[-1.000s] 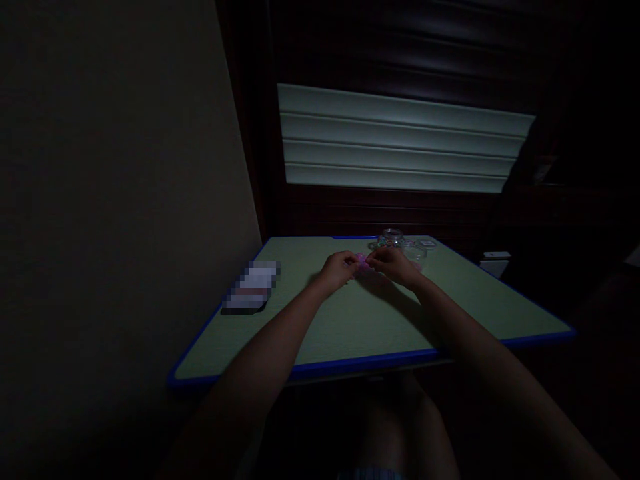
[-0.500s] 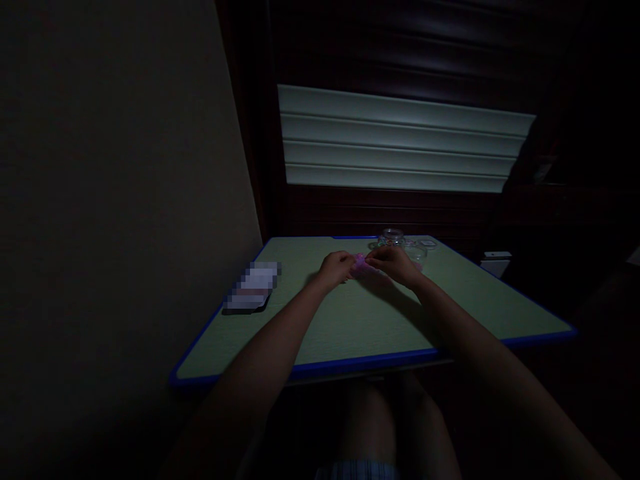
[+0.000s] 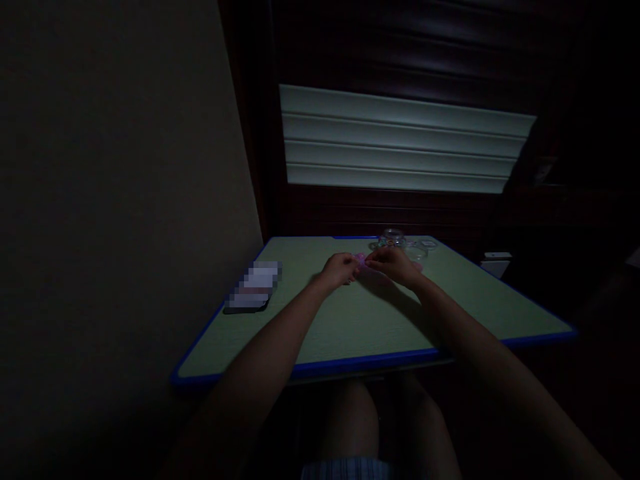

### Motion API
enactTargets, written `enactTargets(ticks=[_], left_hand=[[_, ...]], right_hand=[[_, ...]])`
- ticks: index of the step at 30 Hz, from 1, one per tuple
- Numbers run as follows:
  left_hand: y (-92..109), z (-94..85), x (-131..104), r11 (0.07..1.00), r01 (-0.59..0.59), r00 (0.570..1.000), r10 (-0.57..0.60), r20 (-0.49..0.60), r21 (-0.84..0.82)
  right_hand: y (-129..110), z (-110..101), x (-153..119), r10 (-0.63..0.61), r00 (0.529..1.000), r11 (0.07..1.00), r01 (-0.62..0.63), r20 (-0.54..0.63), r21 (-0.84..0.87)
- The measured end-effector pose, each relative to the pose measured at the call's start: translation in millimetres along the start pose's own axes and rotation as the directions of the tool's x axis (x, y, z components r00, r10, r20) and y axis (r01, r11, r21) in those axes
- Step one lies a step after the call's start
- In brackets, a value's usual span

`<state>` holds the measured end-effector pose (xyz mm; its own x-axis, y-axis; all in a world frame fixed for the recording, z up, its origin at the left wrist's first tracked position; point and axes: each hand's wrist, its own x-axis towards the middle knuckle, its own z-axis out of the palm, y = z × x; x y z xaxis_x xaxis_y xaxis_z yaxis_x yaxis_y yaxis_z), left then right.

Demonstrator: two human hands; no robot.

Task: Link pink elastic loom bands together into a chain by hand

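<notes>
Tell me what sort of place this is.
Probably a room in a home, dimly lit: a small green table with a blue edge stands beside a plain wall, and bare knees show below it, with dark wooden panelling behind.

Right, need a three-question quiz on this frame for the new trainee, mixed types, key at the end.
1. Of the bare left hand and bare right hand, which is nearer the flat object with a pixelated whitish top? A) right B) left
2. True or false: the clear, round-mouthed jar stands farther from the person than the small pink item at the fingertips.
3. Fill in: the pale green rectangular tabletop has a ____ border.

Key: 1 B; 2 true; 3 blue.
</notes>
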<state>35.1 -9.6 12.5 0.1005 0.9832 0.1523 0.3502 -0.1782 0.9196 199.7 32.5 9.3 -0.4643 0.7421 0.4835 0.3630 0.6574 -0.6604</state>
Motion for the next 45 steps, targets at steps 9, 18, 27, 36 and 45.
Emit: enactTargets(ticks=[9, 18, 27, 36, 45], left_hand=[[1.0, -0.4, -0.3, 0.999, -0.035, 0.999, 0.036, -0.017, 0.027], [1.8, -0.5, -1.8, 0.999, -0.024, 0.999, 0.026, -0.042, 0.035], [0.9, 0.2, -0.5, 0.999, -0.032, 0.998, 0.033, -0.048, 0.011], [-2.5, -0.1, 1.6, 1.000, -0.007, 1.000, 0.007, -0.006, 0.026], [-5.5, 0.3, 3.4, 1.000, -0.007, 1.000, 0.007, 0.005, 0.016]], right_hand=[[-3.5, 0.0, -1.1, 0.078, 0.996, 0.997, -0.077, -0.036, 0.020], [-4.8, -0.4, -2.8, 0.126, 0.992, 0.992, -0.126, 0.006, 0.021], [-0.5, 0.8, -2.2, 0.135, 0.990, 0.991, -0.135, 0.034, 0.007], [-1.6, 1.3, -1.0, 0.096, 0.995, 0.994, -0.096, 0.006, -0.059], [-0.2, 2.1, -0.4, 0.030, 0.999, 0.991, -0.033, -0.023, -0.127]])
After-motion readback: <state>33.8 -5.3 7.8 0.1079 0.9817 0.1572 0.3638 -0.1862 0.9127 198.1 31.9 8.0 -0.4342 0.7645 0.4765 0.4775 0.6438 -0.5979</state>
